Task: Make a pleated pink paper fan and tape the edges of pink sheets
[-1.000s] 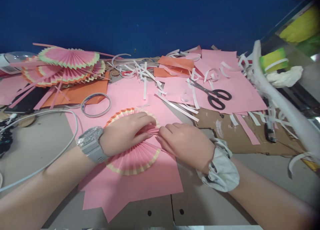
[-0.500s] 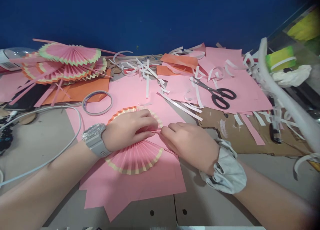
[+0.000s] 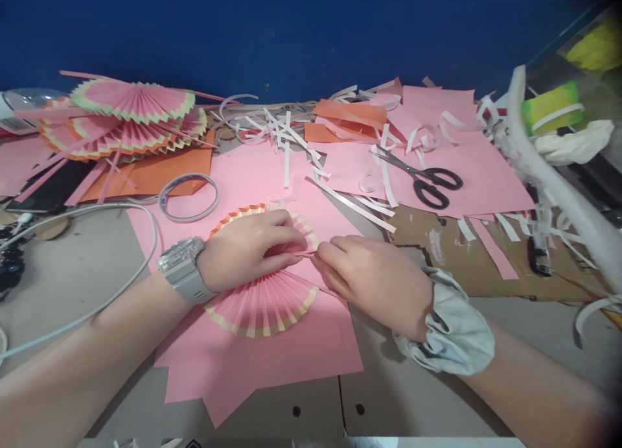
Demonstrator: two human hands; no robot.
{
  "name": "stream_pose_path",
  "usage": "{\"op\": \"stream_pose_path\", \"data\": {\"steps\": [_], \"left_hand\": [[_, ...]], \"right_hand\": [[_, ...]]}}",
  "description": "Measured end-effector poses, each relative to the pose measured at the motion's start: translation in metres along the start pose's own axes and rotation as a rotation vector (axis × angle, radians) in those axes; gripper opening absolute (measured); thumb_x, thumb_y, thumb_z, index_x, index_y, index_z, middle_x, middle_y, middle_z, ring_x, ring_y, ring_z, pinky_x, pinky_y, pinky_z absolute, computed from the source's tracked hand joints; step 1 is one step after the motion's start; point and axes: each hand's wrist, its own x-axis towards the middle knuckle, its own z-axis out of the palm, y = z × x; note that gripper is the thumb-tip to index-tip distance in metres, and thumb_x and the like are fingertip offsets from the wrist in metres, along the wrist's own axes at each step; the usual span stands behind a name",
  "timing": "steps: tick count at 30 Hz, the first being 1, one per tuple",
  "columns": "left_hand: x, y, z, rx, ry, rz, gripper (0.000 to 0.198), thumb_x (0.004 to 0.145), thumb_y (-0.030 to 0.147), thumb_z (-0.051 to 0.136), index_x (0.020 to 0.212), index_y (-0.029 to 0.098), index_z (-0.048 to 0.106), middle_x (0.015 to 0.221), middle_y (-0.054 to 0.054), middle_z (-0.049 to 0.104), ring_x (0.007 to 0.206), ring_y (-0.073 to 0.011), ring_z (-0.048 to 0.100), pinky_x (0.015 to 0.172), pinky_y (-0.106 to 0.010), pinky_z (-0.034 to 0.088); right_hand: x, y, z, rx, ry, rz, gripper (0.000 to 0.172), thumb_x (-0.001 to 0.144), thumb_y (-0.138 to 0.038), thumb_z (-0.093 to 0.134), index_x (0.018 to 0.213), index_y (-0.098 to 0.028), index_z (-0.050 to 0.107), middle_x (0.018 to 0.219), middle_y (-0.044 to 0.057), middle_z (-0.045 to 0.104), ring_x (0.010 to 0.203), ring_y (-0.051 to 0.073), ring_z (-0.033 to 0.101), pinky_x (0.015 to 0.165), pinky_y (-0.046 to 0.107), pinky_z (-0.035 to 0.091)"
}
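A pleated pink paper fan (image 3: 262, 305) with cream and orange edging lies on pink paper sheets (image 3: 301, 357) in front of me. My left hand (image 3: 260, 244), with a grey watch at the wrist, rests across the fan, thumb and fingers pinching its pink folded edge near the centre. My right hand (image 3: 369, 279), a pale scrunchie behind it, has its fingers closed on the same pink edge just to the right. The hands hide the fan's middle and part of its upper half.
Black-handled scissors (image 3: 422, 179) lie on pink paper at the right, and a tape roll (image 3: 188, 197) at the left. Finished fans (image 3: 136, 120) are stacked back left. White paper strips (image 3: 286, 150) are scattered behind the hands. A white cable (image 3: 146, 253) loops beside my left arm.
My right hand has shifted slightly to the right along the pink edge. My left hand stays on the fan. The view has moved a little.
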Motion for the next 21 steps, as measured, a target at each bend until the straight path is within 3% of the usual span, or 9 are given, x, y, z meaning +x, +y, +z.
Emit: {"op": "stream_pose_path", "data": {"steps": [10, 21], "left_hand": [[-0.0006, -0.0012, -0.0009, -0.040, 0.004, 0.002, 0.022, 0.084, 0.027, 0.054, 0.104, 0.020, 0.061, 0.092, -0.004, 0.054, 0.084, -0.0160, 0.052, 0.074, -0.027, 0.041], [0.0000, -0.0005, -0.0020, -0.046, -0.007, -0.006, 0.021, 0.082, 0.021, 0.052, 0.102, 0.020, 0.061, 0.091, -0.003, 0.054, 0.083, -0.0159, 0.052, 0.073, -0.027, 0.041]], "right_hand": [[0.0014, 0.0014, 0.0003, 0.039, -0.045, -0.026, 0.020, 0.090, -0.025, 0.039, 0.075, -0.019, 0.052, 0.070, 0.000, 0.054, 0.065, 0.014, 0.049, 0.057, 0.028, 0.027], [0.0016, 0.0012, 0.0029, 0.152, 0.016, 0.078, 0.022, 0.092, -0.029, 0.038, 0.080, -0.018, 0.054, 0.075, 0.002, 0.053, 0.071, 0.015, 0.050, 0.063, 0.028, 0.033]]}}
